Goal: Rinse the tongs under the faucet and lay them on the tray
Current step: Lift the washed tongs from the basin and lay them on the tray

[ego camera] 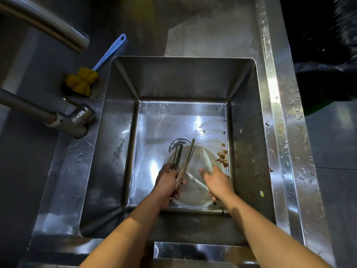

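Steel sink point(119, 132), tongs point(186, 159) in hand point(166, 182)

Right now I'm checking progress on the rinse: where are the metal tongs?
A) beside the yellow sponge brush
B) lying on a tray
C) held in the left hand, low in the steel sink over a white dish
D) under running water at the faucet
C: the left hand grips the metal tongs above the white dish in the steel sink; the faucet shows no water.
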Demonstrator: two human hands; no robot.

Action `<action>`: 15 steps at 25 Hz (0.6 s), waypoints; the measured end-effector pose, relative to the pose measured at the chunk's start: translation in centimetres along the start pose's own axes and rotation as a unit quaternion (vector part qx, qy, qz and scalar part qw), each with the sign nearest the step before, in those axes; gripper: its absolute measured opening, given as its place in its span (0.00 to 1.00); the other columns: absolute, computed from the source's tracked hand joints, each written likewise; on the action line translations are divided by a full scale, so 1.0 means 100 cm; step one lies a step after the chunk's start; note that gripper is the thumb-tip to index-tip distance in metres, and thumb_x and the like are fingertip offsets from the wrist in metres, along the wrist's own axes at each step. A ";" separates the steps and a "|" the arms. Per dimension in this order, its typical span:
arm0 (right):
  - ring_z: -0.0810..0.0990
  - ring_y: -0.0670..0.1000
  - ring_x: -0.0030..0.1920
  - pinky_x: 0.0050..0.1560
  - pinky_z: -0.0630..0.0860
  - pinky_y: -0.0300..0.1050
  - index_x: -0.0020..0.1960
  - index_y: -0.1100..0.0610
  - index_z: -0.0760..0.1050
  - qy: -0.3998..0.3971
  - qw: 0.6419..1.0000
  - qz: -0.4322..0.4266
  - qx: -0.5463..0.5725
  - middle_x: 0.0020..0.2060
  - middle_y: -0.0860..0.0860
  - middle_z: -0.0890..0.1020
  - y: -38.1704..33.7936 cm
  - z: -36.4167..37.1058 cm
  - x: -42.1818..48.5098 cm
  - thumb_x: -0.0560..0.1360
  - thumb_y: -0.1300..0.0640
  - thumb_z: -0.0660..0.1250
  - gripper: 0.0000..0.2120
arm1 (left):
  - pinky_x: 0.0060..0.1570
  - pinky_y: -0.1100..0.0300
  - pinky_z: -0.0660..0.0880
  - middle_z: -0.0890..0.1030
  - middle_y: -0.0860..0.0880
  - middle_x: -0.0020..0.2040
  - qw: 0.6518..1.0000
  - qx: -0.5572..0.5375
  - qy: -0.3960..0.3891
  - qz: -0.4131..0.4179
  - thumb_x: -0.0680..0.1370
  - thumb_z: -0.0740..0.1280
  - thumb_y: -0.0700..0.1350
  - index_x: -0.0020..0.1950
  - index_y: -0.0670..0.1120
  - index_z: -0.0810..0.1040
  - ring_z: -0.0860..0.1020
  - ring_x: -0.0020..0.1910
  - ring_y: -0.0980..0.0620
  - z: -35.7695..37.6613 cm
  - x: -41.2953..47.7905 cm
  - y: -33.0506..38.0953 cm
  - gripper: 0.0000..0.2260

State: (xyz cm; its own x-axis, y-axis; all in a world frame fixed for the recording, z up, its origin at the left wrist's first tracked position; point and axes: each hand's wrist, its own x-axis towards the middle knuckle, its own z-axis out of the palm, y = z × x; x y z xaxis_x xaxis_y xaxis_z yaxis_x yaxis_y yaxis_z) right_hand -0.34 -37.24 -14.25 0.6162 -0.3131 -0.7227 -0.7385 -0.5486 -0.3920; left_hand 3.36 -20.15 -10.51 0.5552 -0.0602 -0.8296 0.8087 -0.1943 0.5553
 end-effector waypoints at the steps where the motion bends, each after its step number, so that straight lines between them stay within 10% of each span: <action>1: 0.85 0.57 0.40 0.43 0.84 0.58 0.63 0.56 0.68 0.001 1.000 -0.011 -0.002 0.47 0.55 0.82 -0.002 -0.003 -0.004 0.75 0.31 0.59 0.30 | 0.22 0.63 0.64 0.79 0.43 0.36 1.000 -0.006 -0.015 0.023 0.82 0.55 0.44 0.60 0.47 0.73 0.69 0.22 0.49 -0.004 -0.005 0.003 0.11; 7: 0.81 0.54 0.55 0.53 0.80 0.50 0.68 0.50 0.67 0.031 0.997 -0.073 0.016 0.59 0.51 0.81 -0.006 -0.019 -0.035 0.60 0.33 0.77 0.44 | 0.23 0.63 0.65 0.78 0.44 0.36 0.990 -0.042 -0.094 0.097 0.80 0.59 0.63 0.56 0.47 0.73 0.70 0.24 0.50 -0.031 -0.036 0.019 0.20; 10: 0.83 0.53 0.53 0.54 0.81 0.52 0.69 0.48 0.67 0.035 0.993 -0.098 0.051 0.56 0.48 0.83 -0.013 -0.027 -0.052 0.55 0.39 0.81 0.46 | 0.23 0.63 0.64 0.77 0.45 0.34 0.983 -0.056 -0.109 0.134 0.72 0.74 0.55 0.57 0.47 0.73 0.68 0.23 0.50 -0.044 -0.054 0.028 0.21; 15: 0.80 0.51 0.42 0.44 0.78 0.48 0.66 0.48 0.68 0.098 0.987 -0.095 0.083 0.42 0.47 0.79 -0.041 -0.038 -0.084 0.60 0.38 0.75 0.38 | 0.25 0.58 0.68 0.77 0.45 0.31 0.981 -0.055 -0.055 0.179 0.74 0.74 0.40 0.55 0.51 0.72 0.70 0.23 0.48 -0.068 -0.082 0.042 0.15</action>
State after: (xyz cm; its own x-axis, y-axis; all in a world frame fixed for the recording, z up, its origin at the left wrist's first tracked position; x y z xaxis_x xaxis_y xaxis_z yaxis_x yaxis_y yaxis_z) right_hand -1.42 -35.35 -4.41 0.7770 -0.3704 -0.5090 -0.6292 -0.4825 -0.6094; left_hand 3.58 -13.78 -0.98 0.7879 -0.2123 -0.5780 0.5850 -0.0346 0.8103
